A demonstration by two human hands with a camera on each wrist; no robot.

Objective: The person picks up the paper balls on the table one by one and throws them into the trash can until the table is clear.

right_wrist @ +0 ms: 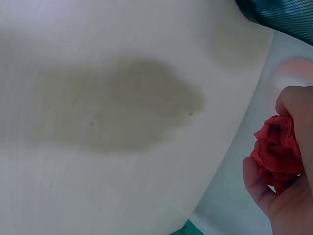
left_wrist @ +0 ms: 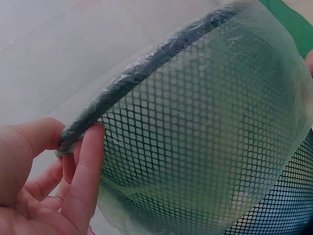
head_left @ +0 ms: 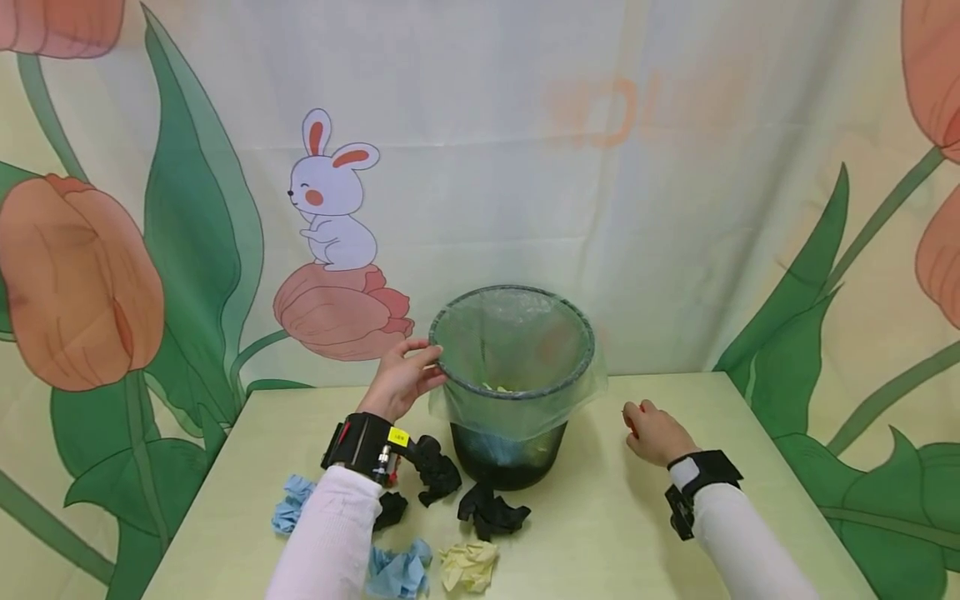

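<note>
A dark mesh trash bin (head_left: 510, 467) stands toward the back of the table, lined with a thin translucent green bag (head_left: 525, 417) folded over its rim. My left hand (head_left: 401, 379) pinches the rim at its left side, thumb over the top and fingers beneath, as the left wrist view shows close up. Some pale yellow-green bits show down inside the bin. Right of the bin, my right hand (head_left: 660, 433) grips a crumpled red paper ball (right_wrist: 278, 154), most of it hidden by the fingers in the head view.
Crumpled black paper (head_left: 491, 510) lies in several pieces before the bin. Nearer me are a yellow paper ball (head_left: 468, 565) and a blue one (head_left: 401, 571); another blue ball (head_left: 292, 504) is left of my left arm. A printed curtain (head_left: 675, 208) hangs behind the table.
</note>
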